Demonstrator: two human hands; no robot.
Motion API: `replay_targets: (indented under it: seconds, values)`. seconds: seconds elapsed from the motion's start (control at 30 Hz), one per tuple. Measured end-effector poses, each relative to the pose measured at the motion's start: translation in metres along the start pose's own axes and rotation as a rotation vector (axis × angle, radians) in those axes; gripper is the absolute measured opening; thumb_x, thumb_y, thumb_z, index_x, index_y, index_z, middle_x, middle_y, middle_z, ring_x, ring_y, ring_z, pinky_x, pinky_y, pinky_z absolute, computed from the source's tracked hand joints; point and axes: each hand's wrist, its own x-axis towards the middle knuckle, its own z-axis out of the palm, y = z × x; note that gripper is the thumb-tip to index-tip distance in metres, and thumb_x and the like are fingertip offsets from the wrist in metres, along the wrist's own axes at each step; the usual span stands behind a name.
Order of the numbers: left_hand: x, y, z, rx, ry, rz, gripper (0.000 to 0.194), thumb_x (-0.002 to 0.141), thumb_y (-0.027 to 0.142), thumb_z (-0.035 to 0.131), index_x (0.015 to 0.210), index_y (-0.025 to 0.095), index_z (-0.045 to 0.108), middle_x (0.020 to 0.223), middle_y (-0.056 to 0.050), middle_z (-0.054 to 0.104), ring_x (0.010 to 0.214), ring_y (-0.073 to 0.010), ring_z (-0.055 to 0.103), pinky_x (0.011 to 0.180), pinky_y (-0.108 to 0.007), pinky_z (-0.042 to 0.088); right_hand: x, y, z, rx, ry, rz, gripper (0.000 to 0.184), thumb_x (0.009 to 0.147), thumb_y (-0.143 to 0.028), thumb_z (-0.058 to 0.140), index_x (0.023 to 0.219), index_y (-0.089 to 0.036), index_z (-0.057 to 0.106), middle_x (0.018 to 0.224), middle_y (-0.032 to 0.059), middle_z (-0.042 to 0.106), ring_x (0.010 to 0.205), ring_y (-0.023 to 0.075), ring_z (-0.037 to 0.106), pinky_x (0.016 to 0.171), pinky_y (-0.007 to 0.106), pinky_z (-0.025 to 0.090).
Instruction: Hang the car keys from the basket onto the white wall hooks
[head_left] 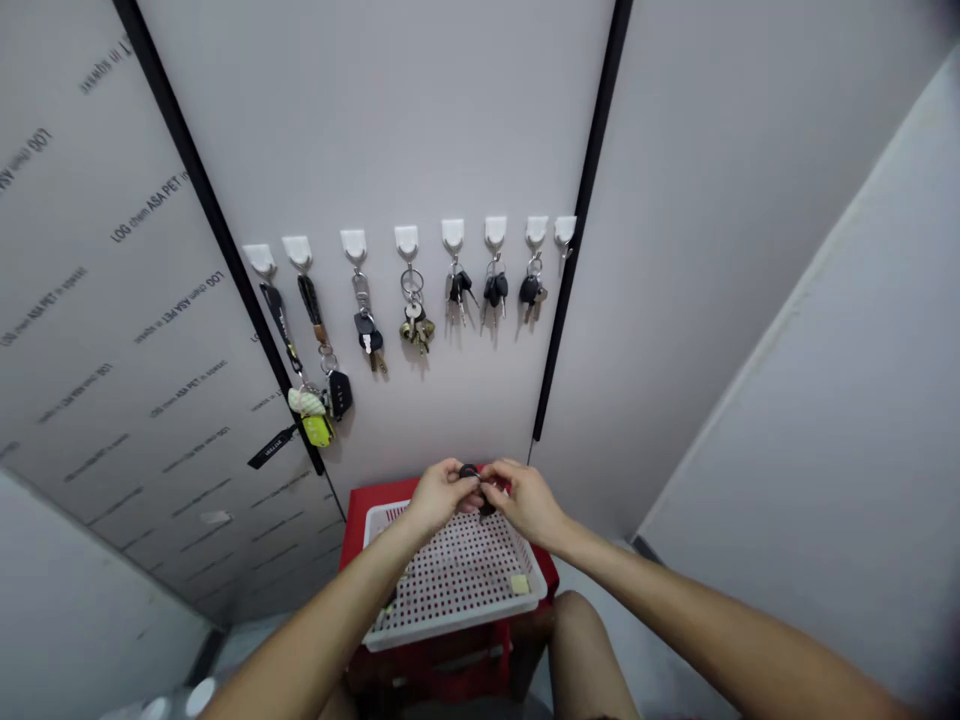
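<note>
And here we are at the wall (375, 120): 8 hooks (354, 244) in a row, 7 of them bearing key sets (416, 325), so most of the row looks filled. The 8th, at the far right, shows its bare prong, while 1 dark bunch (487, 498) is in hand, apart from the row.

Both hands are on it! The left hand (441, 495) grips the bunch between thumb and fingertips; the right hand (526, 500) has its thumb and fingers closed in a pinch at the other side. Which piece each finger holds is too small to tell. The bunch sits over the far edge of the basket (457, 628), right of its middle, well below the hooks.

The basket rests on the red table (360, 500), whose red top shows beyond its far left corner. Near the basket's right edge lies a pale block (520, 584); towards its near left corner, partly behind the left forearm, are small dark and yellowish bits (what they are, I can't say).

Edges, then: the wall stands just beyond the table, and open air lies between hands and hooks. At the left, long straps and a yellow fob (318, 430) dangle low beside the left strip (199, 185); the right strip (592, 150) runs behind the 8th hook. A knee (585, 650) is beside the near right corner.
</note>
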Motion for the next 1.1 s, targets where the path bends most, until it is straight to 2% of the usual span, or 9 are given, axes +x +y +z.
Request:
replay_targets:
  seconds: [0.13, 0.3, 0.4, 0.5, 0.63, 0.8, 1.1]
  values:
    - [0.000, 0.016, 0.003, -0.025, -0.008, 0.014, 0.006, 0.063, 0.013, 0.046, 0.064, 0.013, 0.040, 0.054, 0.001, 0.053, 0.044, -0.0051, 0.051, 0.045, -0.016, 0.038, 0.010, -0.004, -0.018, 0.106, 0.061, 0.008, 0.012, 0.063, -0.018, 0.042, 0.059, -0.015, 0.053, 0.057, 0.0000, 0.051, 0.054, 0.0084, 0.044, 0.053, 0.021, 0.034]
    - [0.007, 0.049, 0.020, 0.018, -0.044, 0.115, 0.006, 0.064, 0.010, 0.043, 0.068, 0.013, 0.040, 0.052, 0.003, 0.050, 0.042, -0.0043, 0.049, 0.045, -0.016, 0.037, 0.034, -0.010, -0.057, 0.443, 0.072, 0.183, 0.013, 0.062, -0.023, 0.043, 0.059, -0.013, 0.050, 0.049, -0.0026, 0.048, 0.046, 0.0064, 0.043, 0.048, 0.020, 0.036]
    - [0.017, 0.082, 0.040, 0.068, -0.011, 0.287, 0.017, 0.062, 0.007, 0.043, 0.077, 0.014, 0.041, 0.053, 0.004, 0.047, 0.043, -0.0043, 0.047, 0.043, -0.016, 0.035, 0.056, -0.018, -0.094, 0.550, 0.227, 0.233, 0.013, 0.060, -0.025, 0.046, 0.058, -0.013, 0.048, 0.045, -0.0042, 0.046, 0.041, 0.0048, 0.042, 0.044, 0.019, 0.036]
    - [0.028, 0.118, 0.061, 0.166, 0.049, 0.471, 0.032, 0.059, 0.007, 0.045, 0.089, 0.016, 0.040, 0.066, 0.001, 0.049, 0.049, -0.0051, 0.048, 0.046, -0.017, 0.036, 0.082, -0.027, -0.133, 0.610, 0.409, 0.216, 0.012, 0.058, -0.025, 0.048, 0.058, -0.013, 0.047, 0.044, -0.0044, 0.046, 0.038, 0.0041, 0.042, 0.041, 0.018, 0.037]
    - [0.038, 0.150, 0.080, 0.344, 0.084, 0.594, 0.034, 0.058, 0.009, 0.047, 0.091, 0.015, 0.044, 0.081, -0.004, 0.051, 0.055, -0.0056, 0.047, 0.052, -0.020, 0.038, 0.115, -0.031, -0.174, 0.590, 0.573, 0.200, 0.010, 0.059, -0.022, 0.048, 0.056, -0.013, 0.046, 0.041, -0.0047, 0.045, 0.036, 0.0039, 0.041, 0.038, 0.018, 0.038]
    - [0.035, 0.155, 0.082, 0.486, 0.101, 0.629, 0.029, 0.058, 0.013, 0.048, 0.087, 0.014, 0.048, 0.083, -0.005, 0.052, 0.057, -0.0066, 0.045, 0.055, -0.021, 0.037, 0.142, -0.026, -0.194, 0.517, 0.698, 0.264, 0.008, 0.059, -0.016, 0.048, 0.053, -0.013, 0.044, 0.042, -0.0040, 0.044, 0.036, 0.0035, 0.043, 0.033, 0.015, 0.037]
    - [0.030, 0.145, 0.059, 0.492, 0.124, 0.554, 0.028, 0.058, 0.012, 0.047, 0.086, 0.013, 0.047, 0.083, -0.006, 0.052, 0.057, -0.0068, 0.044, 0.050, -0.019, 0.036, 0.157, -0.019, -0.191, 0.422, 0.689, 0.346, 0.008, 0.054, -0.015, 0.051, 0.052, -0.013, 0.044, 0.046, -0.0016, 0.047, 0.036, 0.0054, 0.045, 0.031, 0.017, 0.037]
